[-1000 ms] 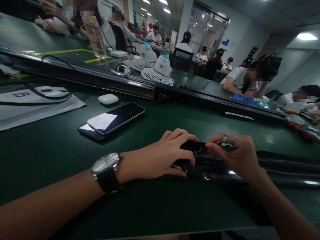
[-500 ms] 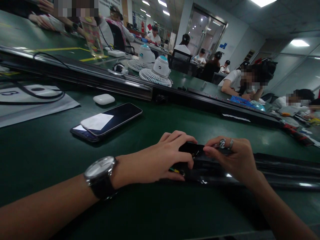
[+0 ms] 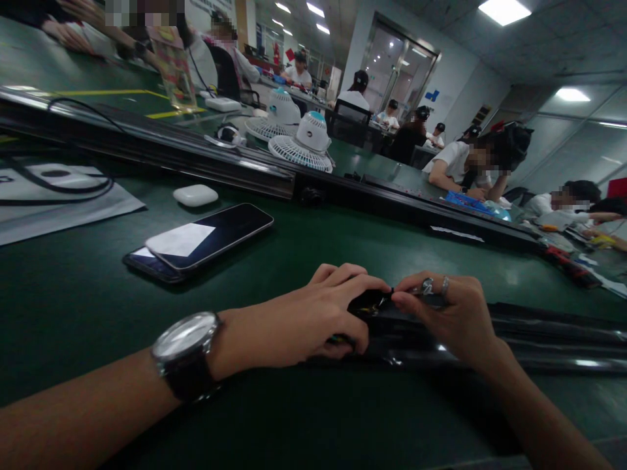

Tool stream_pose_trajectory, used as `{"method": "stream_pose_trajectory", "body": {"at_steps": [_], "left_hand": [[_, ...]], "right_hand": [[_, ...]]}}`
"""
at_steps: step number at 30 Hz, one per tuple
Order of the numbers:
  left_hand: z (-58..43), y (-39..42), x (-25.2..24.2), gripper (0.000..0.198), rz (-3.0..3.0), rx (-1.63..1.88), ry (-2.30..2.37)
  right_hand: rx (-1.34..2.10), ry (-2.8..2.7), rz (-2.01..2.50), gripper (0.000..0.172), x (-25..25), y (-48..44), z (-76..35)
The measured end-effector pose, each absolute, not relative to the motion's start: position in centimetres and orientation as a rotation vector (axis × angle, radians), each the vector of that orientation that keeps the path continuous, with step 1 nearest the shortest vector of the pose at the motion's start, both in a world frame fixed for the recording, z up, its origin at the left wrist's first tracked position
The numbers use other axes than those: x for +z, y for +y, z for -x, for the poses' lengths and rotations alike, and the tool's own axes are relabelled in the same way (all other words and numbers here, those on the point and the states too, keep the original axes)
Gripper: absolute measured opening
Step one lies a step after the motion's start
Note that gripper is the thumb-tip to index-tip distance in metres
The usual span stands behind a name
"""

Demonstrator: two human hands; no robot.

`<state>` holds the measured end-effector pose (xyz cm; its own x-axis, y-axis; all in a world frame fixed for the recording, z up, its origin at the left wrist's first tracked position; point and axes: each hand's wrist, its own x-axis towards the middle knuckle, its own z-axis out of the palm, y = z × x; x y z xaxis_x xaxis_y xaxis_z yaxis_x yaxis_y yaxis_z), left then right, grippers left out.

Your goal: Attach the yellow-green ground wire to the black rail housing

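Observation:
A long, glossy black strip-like thing (image 3: 548,336) lies on the green table, running off to the right. My left hand (image 3: 318,316), with a watch (image 3: 189,346) on the wrist, curls its fingers around the left end of it. Small yellow and green bits show between those fingers. My right hand (image 3: 450,303), wearing rings, pinches thumb and forefinger together just above the black thing, against the left forefinger's tip. A tiny dark piece shows at that pinch; its kind is too small to tell.
Two stacked phones (image 3: 210,238) and a white earbud case (image 3: 196,195) lie left of my hands. Beyond runs a long dark rail (image 3: 382,202) across the table. White fans (image 3: 306,143) and a bottle (image 3: 174,72) stand behind it. Other people sit farther off.
The view has shifted slightly. My left fingers have closed in more, and the left forefinger now meets the right hand's pinch. The right hand keeps its pinch.

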<state>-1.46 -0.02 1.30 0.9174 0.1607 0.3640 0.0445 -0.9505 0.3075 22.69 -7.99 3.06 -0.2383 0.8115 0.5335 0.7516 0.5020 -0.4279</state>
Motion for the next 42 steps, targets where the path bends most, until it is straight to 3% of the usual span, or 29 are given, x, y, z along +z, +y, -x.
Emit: {"method": "stream_pose_trajectory", "body": {"at_steps": [16, 26, 30, 42], "left_hand": [[1.4, 0.2, 0.3, 0.018, -2.809, 0.597, 0.254], [1.6, 0.3, 0.1, 0.001, -2.688, 0.551, 0.254], [1.8, 0.6, 0.0, 0.012, -2.665, 0.488, 0.259], [1.1, 0.3, 0.5, 0.004, -2.757, 0.509, 0.28]], "right_hand": [[0.124, -1.932, 1.368, 0.015, 2.9, -8.5, -22.3], [0.21, -2.195, 1.228, 0.005, 3.5, -8.1, -22.9], [0.194, -2.141, 1.248, 0.005, 4.1, -8.4, -23.3], [0.078, -2.052, 1.347, 0.008, 3.4, -8.4, -22.7]]}}
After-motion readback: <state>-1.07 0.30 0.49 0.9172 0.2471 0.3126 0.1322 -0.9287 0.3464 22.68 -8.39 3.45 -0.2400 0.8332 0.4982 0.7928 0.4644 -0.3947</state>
